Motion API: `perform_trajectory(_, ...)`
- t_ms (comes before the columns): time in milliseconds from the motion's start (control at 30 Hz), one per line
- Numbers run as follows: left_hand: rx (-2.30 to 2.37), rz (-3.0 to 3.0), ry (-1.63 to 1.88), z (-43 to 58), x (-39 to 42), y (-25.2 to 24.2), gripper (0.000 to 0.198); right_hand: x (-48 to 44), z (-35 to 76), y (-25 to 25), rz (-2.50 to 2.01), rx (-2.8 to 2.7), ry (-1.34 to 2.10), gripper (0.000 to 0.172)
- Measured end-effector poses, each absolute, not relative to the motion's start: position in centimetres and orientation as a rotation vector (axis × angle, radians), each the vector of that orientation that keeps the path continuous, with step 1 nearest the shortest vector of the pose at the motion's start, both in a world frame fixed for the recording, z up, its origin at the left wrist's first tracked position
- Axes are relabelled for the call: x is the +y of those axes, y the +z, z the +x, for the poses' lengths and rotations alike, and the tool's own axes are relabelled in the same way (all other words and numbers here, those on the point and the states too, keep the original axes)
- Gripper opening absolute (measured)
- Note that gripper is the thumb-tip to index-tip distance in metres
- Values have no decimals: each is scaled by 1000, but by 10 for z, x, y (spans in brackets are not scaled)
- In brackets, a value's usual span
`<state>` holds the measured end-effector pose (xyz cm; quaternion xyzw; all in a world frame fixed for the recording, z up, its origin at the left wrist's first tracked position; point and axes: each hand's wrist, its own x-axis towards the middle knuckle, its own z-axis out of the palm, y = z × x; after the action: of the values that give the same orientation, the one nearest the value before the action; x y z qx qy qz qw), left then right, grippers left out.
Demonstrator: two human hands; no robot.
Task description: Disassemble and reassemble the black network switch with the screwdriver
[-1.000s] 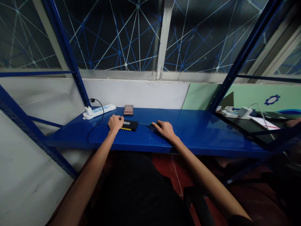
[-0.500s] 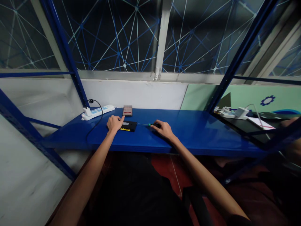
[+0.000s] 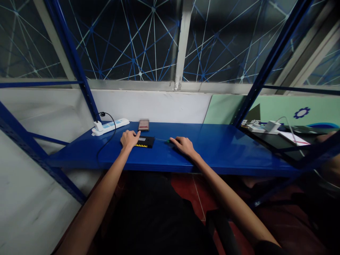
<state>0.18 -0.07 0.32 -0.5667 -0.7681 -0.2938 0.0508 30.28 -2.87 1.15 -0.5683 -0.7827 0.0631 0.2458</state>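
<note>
A flat black box point(image 3: 148, 141) with a yellow-and-black striped strip and a pale label lies on the blue table. My left hand point(image 3: 129, 138) is closed on its left end, covering part of it. My right hand point(image 3: 183, 144) grips the handle of a screwdriver point(image 3: 160, 140), whose thin shaft points left. The shaft's tip meets the right side of the box; whether it is in a screw is too small to tell. Just behind the box lies a small clear-topped case point(image 3: 143, 124) with a reddish label.
A white power strip point(image 3: 111, 126) with a plugged-in black cable point(image 3: 108, 140) lies at the table's left. Blue posts point(image 3: 87, 95) rise at both ends. On the right stand a white charger point(image 3: 272, 125) and papers point(image 3: 296, 139), with part of another person beyond.
My right fingers have shifted on the screwdriver handle, with the forefinger now stretched further along it. The box and my left hand stay nearly in place.
</note>
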Motion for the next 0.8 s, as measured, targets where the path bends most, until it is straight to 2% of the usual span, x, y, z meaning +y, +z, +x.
perform_trajectory(367, -2475, -1552, -871, 10, -6, 10, 34, -21, 294, 7, -1619, -2047, 12, 59)
perform_trajectory(600, -2469, -1563, -849, 10, -6, 11, 36, -13, 288, 4, -1708, -2150, -80, 60)
perform_trajectory(800, -2265, -1672, -842, 8, -5, 5, 42, -12, 286, 4, -1733, -2201, -120, 60)
